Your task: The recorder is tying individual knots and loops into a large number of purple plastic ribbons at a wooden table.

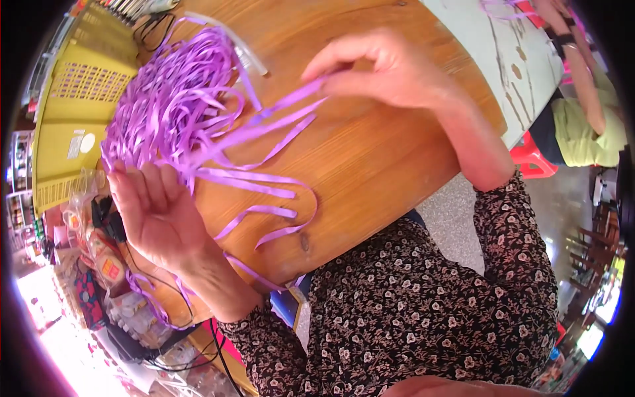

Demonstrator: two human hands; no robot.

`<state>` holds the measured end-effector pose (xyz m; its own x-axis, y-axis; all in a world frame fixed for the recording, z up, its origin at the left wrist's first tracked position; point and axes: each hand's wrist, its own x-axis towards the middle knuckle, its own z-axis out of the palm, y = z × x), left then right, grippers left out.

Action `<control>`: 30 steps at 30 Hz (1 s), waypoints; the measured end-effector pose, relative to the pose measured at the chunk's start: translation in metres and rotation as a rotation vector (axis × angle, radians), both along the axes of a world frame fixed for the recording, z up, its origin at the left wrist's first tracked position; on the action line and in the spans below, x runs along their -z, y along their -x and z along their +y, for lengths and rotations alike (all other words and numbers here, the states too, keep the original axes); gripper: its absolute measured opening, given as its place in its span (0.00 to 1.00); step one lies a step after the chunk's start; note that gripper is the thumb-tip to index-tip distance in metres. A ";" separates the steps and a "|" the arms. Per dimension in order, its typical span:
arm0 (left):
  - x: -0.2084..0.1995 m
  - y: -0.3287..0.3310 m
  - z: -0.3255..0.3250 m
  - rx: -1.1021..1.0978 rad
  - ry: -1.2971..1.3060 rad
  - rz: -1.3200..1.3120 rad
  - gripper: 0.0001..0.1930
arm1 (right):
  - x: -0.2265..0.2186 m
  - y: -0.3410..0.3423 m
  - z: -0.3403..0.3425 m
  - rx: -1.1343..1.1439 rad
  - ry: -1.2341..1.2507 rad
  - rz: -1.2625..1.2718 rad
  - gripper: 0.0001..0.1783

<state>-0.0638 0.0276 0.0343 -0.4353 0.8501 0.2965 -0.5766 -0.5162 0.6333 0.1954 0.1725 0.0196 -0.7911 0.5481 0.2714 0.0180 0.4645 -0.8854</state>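
A big tangled heap of purple ribbon [178, 92] lies on the wooden table at the far left. My right hand [390, 69] is raised over the table, thumb and fingers pinched on a ribbon strand that stretches down-left to the heap. A bluish knot or bunched spot [261, 117] shows along that strand. At the heap's near edge is my left hand [159, 212], palm toward me, fingers curled and tips together. It seems to grip ribbon there, though the pinch point is partly hidden. Loose ribbon ends [264, 210] trail over the wood between my arms.
A yellow plastic basket [79, 99] stands left of the heap, and a clear strip [248, 49] lies behind it. Bags and cables crowd the table's left side. Beyond the wooden table [397, 178], a white marbled table [516, 73] has another person's arms over it; a red stool [532, 159] is below.
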 end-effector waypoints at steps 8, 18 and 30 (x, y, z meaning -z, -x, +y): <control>0.003 0.026 0.009 -1.394 0.454 1.144 0.15 | -0.005 0.002 0.007 0.129 0.106 0.070 0.08; 0.038 -0.082 0.008 0.099 0.601 0.617 0.09 | 0.019 0.026 -0.020 0.046 -0.591 0.260 0.07; 0.026 -0.084 0.021 -0.455 0.273 1.301 0.16 | 0.022 0.023 -0.022 0.070 -0.738 0.197 0.05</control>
<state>0.0203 0.0484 0.0084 -0.2292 0.8063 0.5453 0.6741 -0.2727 0.6865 0.1727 0.1509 -0.0024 -0.6604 0.2173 0.7188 -0.0568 0.9400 -0.3363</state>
